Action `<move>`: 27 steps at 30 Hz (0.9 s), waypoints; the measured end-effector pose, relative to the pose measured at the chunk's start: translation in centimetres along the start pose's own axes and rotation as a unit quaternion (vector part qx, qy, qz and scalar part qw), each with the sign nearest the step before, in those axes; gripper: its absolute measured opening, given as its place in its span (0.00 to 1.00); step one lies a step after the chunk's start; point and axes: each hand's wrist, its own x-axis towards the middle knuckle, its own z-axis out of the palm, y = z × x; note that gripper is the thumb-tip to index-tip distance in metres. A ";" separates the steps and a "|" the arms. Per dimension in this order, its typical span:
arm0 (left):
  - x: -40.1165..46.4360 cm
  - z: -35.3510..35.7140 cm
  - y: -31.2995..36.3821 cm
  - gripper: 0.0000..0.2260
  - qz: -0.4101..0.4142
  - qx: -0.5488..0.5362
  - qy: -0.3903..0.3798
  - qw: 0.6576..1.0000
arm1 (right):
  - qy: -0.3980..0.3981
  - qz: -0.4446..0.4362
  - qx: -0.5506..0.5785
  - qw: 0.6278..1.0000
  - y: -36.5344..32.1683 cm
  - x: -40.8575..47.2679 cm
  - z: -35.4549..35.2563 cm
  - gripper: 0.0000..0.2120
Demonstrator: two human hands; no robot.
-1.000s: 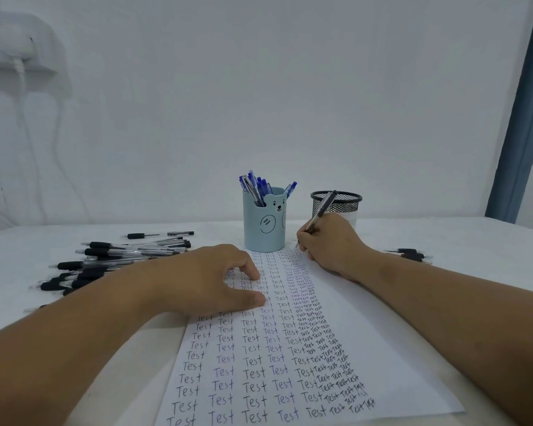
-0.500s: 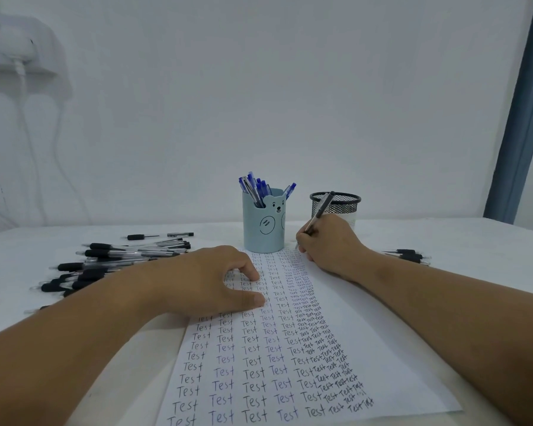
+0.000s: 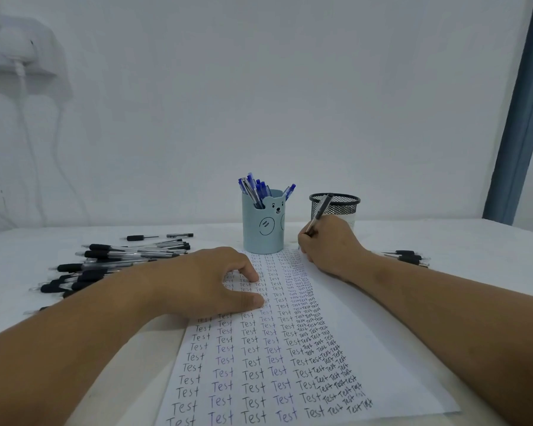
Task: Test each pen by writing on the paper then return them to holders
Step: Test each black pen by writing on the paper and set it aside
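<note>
A white sheet of paper (image 3: 366,339) covered in columns of the word "Test" lies in front of me. My left hand (image 3: 203,281) rests on its upper left part, fingers bent, holding it flat. My right hand (image 3: 330,244) grips a black pen (image 3: 320,210) with its tip at the top right of the written area. Behind the sheet stands a light blue bear holder (image 3: 262,229) with several blue pens. A black mesh holder (image 3: 336,207) stands to its right, just behind my right hand.
A heap of several black pens (image 3: 114,262) lies on the white table (image 3: 474,241) to the left of my left arm. A few more black pens (image 3: 408,257) lie to the right of my right wrist. A wall stands close behind the holders.
My right hand with the pen has shifted slightly at the top of the sheet. The left hand stays in place on the paper.
</note>
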 end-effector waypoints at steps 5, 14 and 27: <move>0.1 0.0 -0.1 0.19 0.004 0.001 0.002 1.000 | 0.021 0.013 0.030 0.999 -0.4 -0.3 -0.1 0.13; 0.0 0.0 -0.4 0.19 0.007 -0.013 0.005 1.000 | 0.037 -0.002 0.244 0.969 -3.3 -1.9 -2.3 0.25; -0.3 0.3 -0.5 0.17 0.006 -0.033 0.028 0.999 | 0.055 -0.012 0.385 0.921 -3.9 -2.7 -5.8 0.07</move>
